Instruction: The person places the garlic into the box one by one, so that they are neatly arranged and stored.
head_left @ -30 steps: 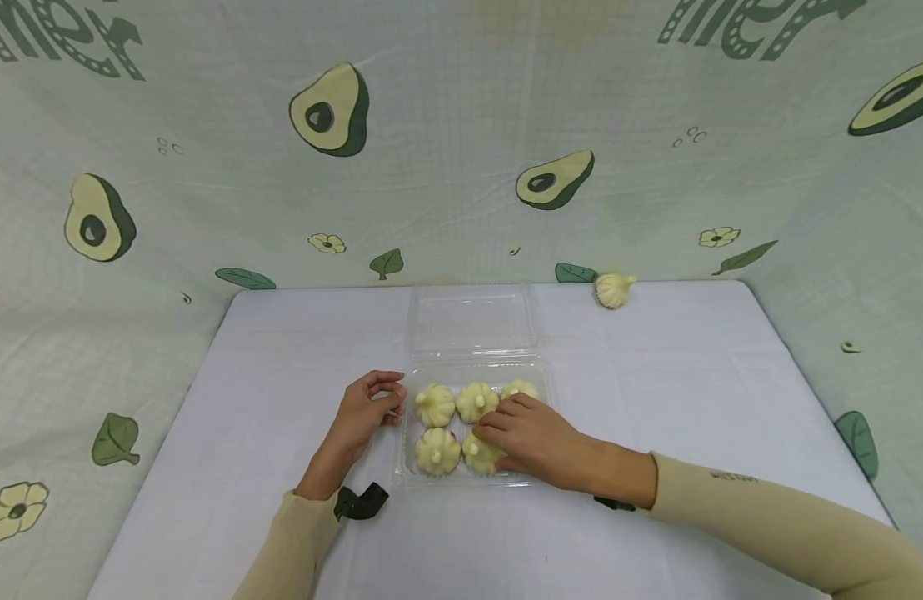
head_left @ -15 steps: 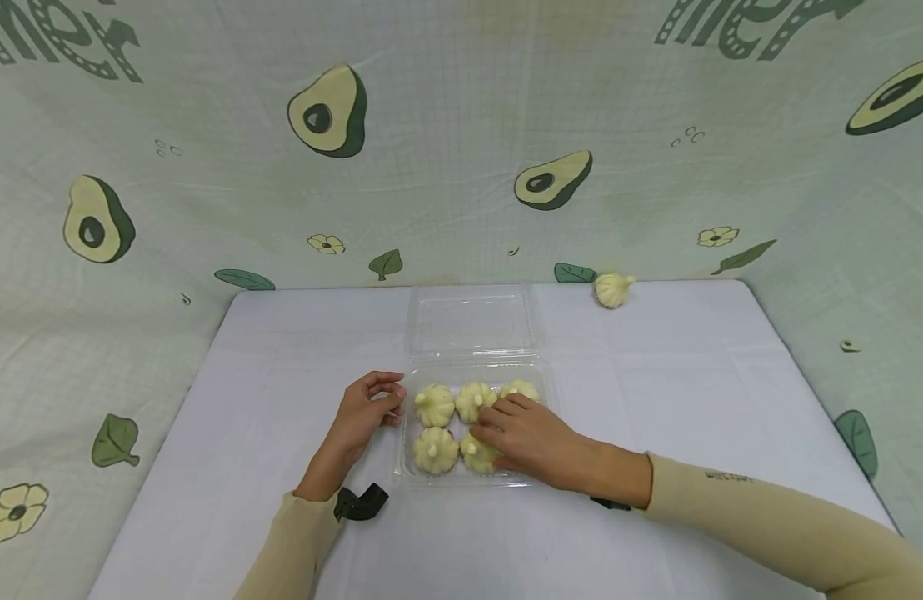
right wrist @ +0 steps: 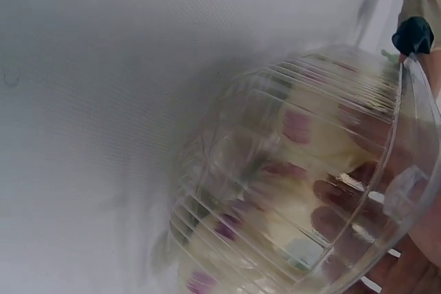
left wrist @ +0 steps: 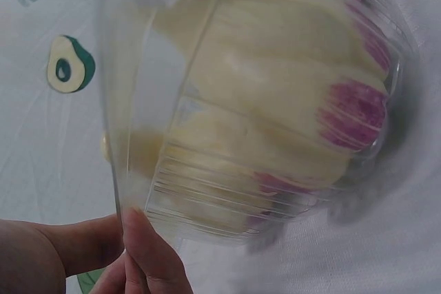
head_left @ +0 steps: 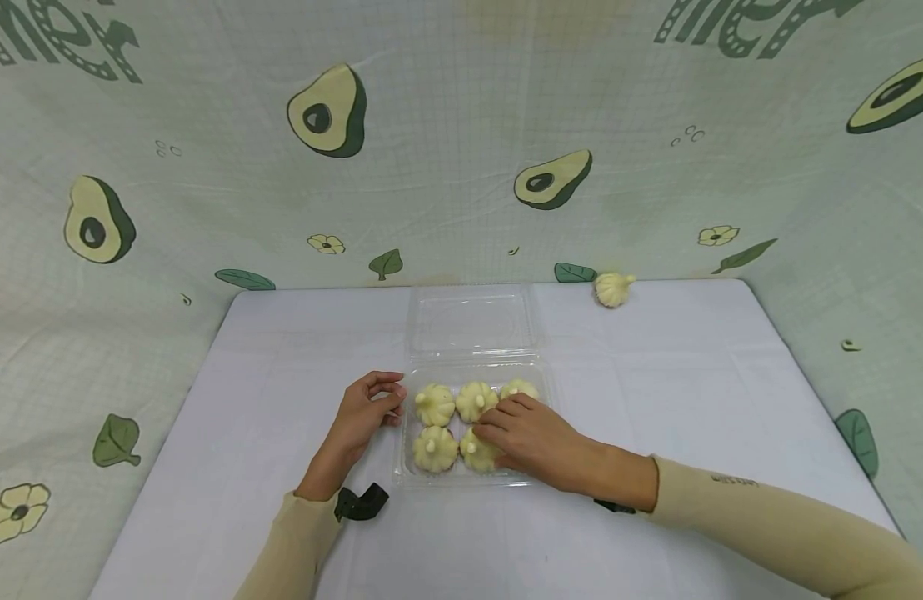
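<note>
A clear plastic clamshell box [head_left: 472,482] lies open on the table, holding several pale garlic bulbs [head_left: 435,404]. My left hand [head_left: 366,410] is at the box's left side; in the left wrist view its thumb and fingers pinch the rim [left wrist: 131,184]. Inside the box, at the front right, my right hand [head_left: 540,442] grips the front middle garlic bulb [head_left: 479,452], its fingers curled against it. That hand covers the front right corner and part of the back right bulb [head_left: 520,389]. Purple patches show on the bulbs [left wrist: 355,111] through the plastic.
The box's lid [head_left: 472,321] lies folded back toward the far edge. One loose garlic bulb [head_left: 614,289] sits at the back of the white-covered table [head_left: 656,358]. A cloth backdrop [head_left: 446,125] with printed avocados hangs behind. Black wrist mounts [head_left: 361,502] are on the wrists.
The bulbs in the front and back middle shift very slightly under my right hand. My left hand stays in place at the rim.
</note>
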`<state>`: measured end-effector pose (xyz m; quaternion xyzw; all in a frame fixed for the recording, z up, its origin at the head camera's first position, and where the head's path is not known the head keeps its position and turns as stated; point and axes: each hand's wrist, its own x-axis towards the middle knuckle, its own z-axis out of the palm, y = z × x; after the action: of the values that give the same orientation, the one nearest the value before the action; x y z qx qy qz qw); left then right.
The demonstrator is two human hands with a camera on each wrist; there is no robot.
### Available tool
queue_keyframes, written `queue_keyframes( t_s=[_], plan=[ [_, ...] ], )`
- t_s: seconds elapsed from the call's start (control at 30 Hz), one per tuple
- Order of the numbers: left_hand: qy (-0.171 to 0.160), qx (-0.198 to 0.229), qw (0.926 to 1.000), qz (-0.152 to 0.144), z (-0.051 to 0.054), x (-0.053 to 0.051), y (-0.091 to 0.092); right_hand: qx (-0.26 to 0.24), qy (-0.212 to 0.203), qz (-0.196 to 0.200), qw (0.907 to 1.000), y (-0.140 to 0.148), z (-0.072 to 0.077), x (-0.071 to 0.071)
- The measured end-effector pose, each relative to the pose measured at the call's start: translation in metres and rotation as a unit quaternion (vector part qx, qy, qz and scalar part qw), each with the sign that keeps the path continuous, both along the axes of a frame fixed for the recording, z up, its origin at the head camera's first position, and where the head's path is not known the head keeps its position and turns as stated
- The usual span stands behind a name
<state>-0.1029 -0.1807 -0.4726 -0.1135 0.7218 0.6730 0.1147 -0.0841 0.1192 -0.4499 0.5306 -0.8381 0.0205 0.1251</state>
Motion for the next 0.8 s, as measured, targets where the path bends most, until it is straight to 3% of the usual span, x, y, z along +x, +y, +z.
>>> queue_keyframes(
  t_s=[0.33, 0.57, 0.8],
  plan=[
    [-0.001, 0.002, 1.0, 0.001, 0.001, 0.0, 0.001, -0.009, 0.009, -0.016, 0.9998, 0.012, 0.013, 0.002],
    [0.001, -0.002, 1.0, 0.0, 0.002, 0.001, 0.001, -0.077, 0.002, -0.027, 0.9967, 0.033, 0.024, -0.003],
    [0.0, -0.004, 1.0, 0.003, 0.0, 0.0, 0.001, -0.127, -0.013, -0.086, 0.9881, 0.063, 0.03, -0.016]
  ],
)
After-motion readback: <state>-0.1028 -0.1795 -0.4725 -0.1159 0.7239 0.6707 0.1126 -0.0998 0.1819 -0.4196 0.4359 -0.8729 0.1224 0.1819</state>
